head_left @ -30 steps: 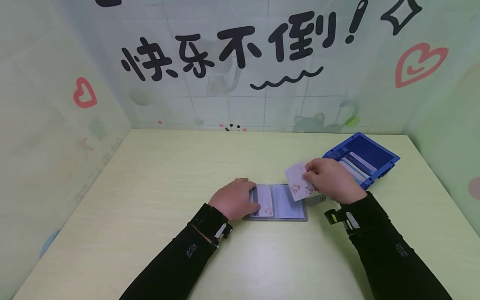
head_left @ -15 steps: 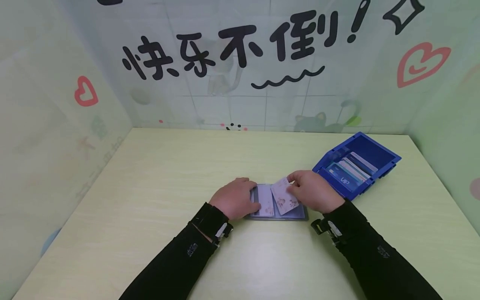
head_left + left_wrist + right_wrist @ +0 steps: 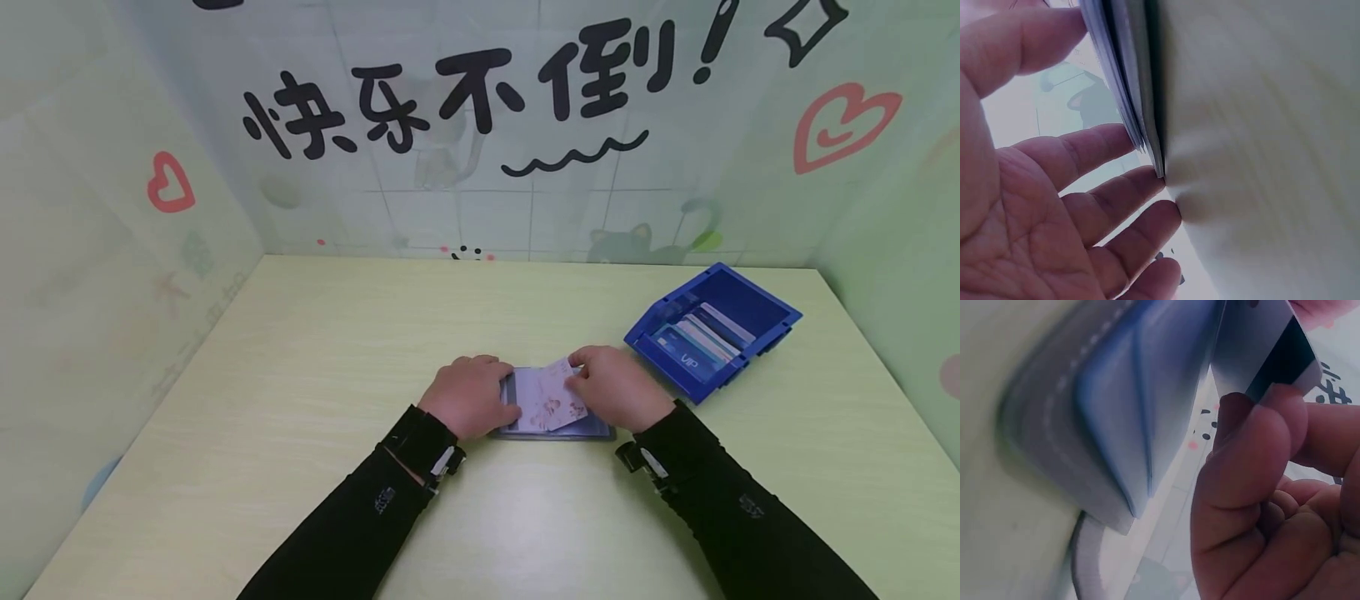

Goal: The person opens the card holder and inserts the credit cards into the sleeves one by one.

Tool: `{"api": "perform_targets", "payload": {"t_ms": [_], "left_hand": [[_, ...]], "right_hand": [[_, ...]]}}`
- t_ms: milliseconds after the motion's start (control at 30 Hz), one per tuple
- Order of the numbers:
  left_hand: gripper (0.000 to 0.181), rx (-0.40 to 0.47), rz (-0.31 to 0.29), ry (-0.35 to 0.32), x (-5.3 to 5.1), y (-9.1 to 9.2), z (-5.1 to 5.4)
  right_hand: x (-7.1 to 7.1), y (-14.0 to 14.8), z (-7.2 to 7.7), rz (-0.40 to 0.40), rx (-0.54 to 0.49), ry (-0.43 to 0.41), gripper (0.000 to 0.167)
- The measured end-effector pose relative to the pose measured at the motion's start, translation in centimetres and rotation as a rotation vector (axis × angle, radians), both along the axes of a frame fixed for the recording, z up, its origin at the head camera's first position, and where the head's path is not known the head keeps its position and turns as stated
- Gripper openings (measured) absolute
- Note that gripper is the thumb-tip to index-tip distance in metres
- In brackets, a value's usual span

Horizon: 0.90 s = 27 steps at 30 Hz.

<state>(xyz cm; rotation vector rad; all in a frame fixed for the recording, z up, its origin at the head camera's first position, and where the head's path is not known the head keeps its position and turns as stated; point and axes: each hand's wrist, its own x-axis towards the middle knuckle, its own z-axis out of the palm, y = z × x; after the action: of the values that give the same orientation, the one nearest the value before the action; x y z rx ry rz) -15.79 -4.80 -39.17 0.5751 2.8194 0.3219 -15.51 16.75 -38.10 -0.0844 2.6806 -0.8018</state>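
An open card holder point(image 3: 600, 431) with clear sleeves lies on the table. My left hand point(image 3: 467, 398) holds its left side, thumb over the sleeves. In the left wrist view, the fingertips point(image 3: 1159, 178) touch the edges of the sleeves and the cover point(image 3: 1147, 125). My right hand point(image 3: 618, 387) pinches a pale pink printed card point(image 3: 561, 396) between thumb and fingers, tilted above the holder's right half. The right wrist view shows the card's back with a dark stripe point(image 3: 1282, 359), beside the sleeves point(image 3: 1147, 419). Another pale card point(image 3: 527, 400) lies on the holder's left half, partly covered.
An open blue box point(image 3: 712, 329) stands at the back right of the table point(image 3: 360, 333), with several cards point(image 3: 697, 342) inside, one marked VIP. A printed backdrop point(image 3: 480, 200) rises behind the table. A grey strap point(image 3: 1092, 562) shows at the holder's edge in the right wrist view.
My right hand has carried the card left and down from beside the blue box to over the card holder, uncovering the box's front. The left hand has stayed in place.
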Motion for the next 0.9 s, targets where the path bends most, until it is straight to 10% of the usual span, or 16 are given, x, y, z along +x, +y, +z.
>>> {"api": "perform_targets", "payload": {"t_ms": [900], "left_hand": [[0.068,0.096,0.021,-0.104,-0.2,0.0,0.1]], "right_hand": [[0.7,-1.5,-0.3,0.036,-0.007,0.029,0.052]]}}
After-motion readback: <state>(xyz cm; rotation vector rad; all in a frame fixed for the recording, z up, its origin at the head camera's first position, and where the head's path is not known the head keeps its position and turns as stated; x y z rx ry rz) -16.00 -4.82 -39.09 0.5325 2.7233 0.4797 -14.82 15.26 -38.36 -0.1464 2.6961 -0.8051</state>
